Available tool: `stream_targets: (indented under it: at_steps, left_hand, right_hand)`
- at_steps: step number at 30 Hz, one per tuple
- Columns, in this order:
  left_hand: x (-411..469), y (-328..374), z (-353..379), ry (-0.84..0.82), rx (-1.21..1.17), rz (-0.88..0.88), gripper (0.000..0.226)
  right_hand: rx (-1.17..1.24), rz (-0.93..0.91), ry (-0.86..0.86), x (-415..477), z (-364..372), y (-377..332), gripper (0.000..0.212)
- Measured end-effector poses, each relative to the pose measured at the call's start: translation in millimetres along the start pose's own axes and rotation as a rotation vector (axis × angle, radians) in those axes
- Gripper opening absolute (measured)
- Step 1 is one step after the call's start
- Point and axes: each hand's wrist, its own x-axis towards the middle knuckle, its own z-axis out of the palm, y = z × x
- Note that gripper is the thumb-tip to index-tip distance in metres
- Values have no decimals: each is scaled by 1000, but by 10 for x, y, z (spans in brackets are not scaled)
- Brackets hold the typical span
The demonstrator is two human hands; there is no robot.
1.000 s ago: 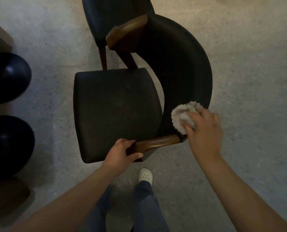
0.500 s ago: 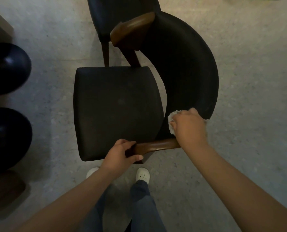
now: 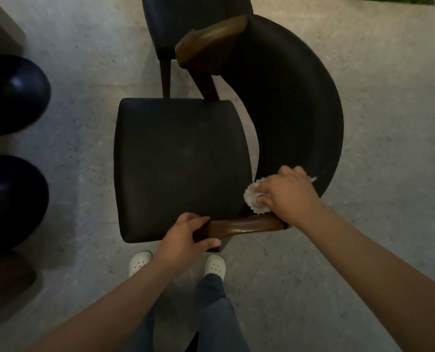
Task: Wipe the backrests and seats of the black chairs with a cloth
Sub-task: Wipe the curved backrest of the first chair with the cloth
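Note:
A black chair stands below me, its square seat [image 3: 180,168] facing up and its curved black backrest [image 3: 297,107] arching round the right side. Two brown wooden armrests end the backrest, one far [image 3: 208,39] and one near [image 3: 241,226]. My left hand [image 3: 186,240] grips the front end of the near armrest. My right hand [image 3: 290,193] holds a crumpled white cloth [image 3: 253,199] against the inner face of the backrest, low down by the seat's right edge. Most of the cloth is hidden under the hand.
A second black chair [image 3: 193,24] stands just beyond the first. Two round dark shapes [image 3: 13,95] [image 3: 10,201] sit at the left edge. My white shoes [image 3: 215,266] are on the grey speckled floor [image 3: 379,153] beside the chair leg.
My right hand with the cloth slid down and leftward along the backrest's near end, from its upper rim to the inner face by the seat. My left hand kept its grip on the armrest.

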Motion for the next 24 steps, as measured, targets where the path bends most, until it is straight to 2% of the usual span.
stream_targets:
  at_steps: [6, 10, 11, 13, 16, 21, 24]
  left_hand:
    - [-6, -10, 23, 21, -32, -2, 65]
    - [-9, -13, 12, 7, -46, -5, 64]
    - [-6, -7, 1, -3, -45, -8, 64]
    - [6, 7, -21, -21, -37, -13, 64]
    - [44, 33, -87, -56, -16, -21, 63]
    - [131, 274, -310, -40, -371, -11, 60]
    - [215, 524, -368, -51, -429, 70, 62]
  right_hand:
    - [149, 133, -191, 360, 135, -178, 22]
    - [312, 151, -239, 413, 34, -273, 35]
    - [338, 164, -212, 346, -14, -253, 41]
    - [354, 157, -31, 124, -69, -169, 46]
    - [482, 124, 190, -255, -56, -64, 35]
    - [663, 102, 400, -504, 136, -82, 32]
    - [790, 128, 478, -544, 222, -163, 34]
